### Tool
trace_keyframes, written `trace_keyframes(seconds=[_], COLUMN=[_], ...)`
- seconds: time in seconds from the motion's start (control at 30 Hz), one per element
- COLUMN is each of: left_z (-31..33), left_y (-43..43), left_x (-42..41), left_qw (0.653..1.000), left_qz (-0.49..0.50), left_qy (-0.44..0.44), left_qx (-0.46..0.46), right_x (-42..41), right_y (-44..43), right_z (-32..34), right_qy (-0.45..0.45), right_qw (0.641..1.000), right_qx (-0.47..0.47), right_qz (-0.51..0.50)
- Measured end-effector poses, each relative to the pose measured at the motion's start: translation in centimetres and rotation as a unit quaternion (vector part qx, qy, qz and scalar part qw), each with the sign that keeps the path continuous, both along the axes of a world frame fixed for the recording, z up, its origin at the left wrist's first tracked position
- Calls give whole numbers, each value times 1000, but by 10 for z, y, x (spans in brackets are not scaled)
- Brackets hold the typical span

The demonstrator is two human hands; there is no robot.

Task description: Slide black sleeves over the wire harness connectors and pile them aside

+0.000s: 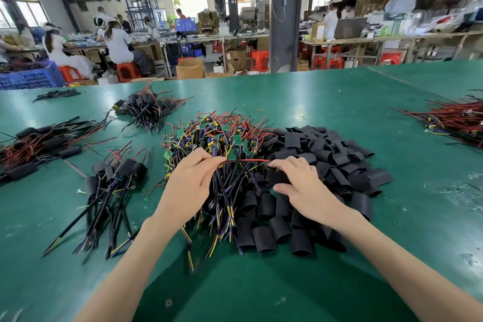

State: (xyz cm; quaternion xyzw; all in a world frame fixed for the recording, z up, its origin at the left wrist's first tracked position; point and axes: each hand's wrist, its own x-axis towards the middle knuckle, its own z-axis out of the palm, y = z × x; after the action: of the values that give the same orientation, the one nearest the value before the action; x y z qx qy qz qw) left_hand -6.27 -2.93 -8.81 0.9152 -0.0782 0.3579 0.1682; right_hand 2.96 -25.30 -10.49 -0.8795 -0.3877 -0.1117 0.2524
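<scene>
Bare forearms reach in over the near edge of the green table [339, 91] as a worker's two hands meet at mid-bench. Left hand [190, 180] pinches a red wire [245, 161] between thumb and fingertips, just below a small green board [232, 155] on the harness heap [209, 133]. The wire stretches across towards the fingertips of the right hand [300, 183]. That hand's fingers curl over one black sleeve [277, 177], thumb beneath it, at the near-left edge of the sleeve pile [329, 149], which touches the heap. Sleeved harnesses [117, 175] lie bundled to the left, apart from both.

Trouble looks likeliest in the tangle: the pinched wire belongs to a harness buried among many, and a quick pull could drag its neighbours along or scatter the heap into the sleeves beside it. A thin wire held only at the fingertips may also slip free. The sleeves lie flattened, so one that fails to open could snag on a board corner or on stray wire ends instead of sliding over. With several piles close together, an unsleeved harness could end up among the done ones
</scene>
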Motion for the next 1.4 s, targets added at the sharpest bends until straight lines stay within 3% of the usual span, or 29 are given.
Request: trace_keyframes(seconds=[0.1,0.33,0.57,0.73,1.07,1.3,1.4], left_z=[2,1,-3,-3,0,-1,-5], left_y=[-2,-3,-5,-3,-4,-19,-37], left_x=[-2,-3,-1,-1,-3,-4,-5], left_qw=[1000,1000,1000,999,999,997,997], left_qz=[4,-2,-12,-9,-3,-28,-67], left_qy=[0,-5,-12,-3,-7,-21,-25], left_qx=[-9,-13,7,44,41,71,12], right_x=[-5,-7,-9,-9,-11,-24,-34], right_y=[1,1,1,-2,-2,2,12], right_z=[6,9,10,12,14,15,13], right_qy=[55,130,118,27,49,-165,-200], right_qw=[994,977,976,991,985,986,978], right_qx=[89,170,183,127,165,-8,-51], right_qz=[21,9,10,22,10,-3,21])
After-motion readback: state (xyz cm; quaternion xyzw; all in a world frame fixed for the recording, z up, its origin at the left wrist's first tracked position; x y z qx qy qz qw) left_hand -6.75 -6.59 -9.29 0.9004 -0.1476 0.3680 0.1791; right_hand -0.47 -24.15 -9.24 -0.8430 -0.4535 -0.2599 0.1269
